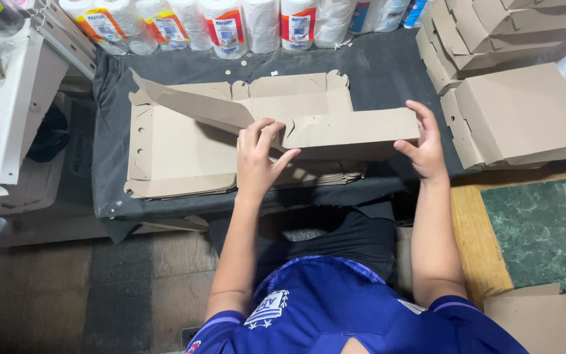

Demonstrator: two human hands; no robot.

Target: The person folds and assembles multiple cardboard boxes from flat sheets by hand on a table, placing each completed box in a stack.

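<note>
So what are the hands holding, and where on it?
A flat cardboard box blank, by its raised front flap: left hand at the flap's left end, right hand at its right end.

Blue short-sleeve jersey w/ paler sleeve trim, white crest on chest; black shorts, arms bare.

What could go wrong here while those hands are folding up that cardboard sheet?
The cardboard blank is only half folded: the left hand presses one raised flap while the right hand holds the far end. If either slips, the panel may spring flat or crease off its score line. It also lies on a stack of flat blanks, so a second sheet might get dragged along. A long loose flap sticks up at left and could bend or tear.
</note>
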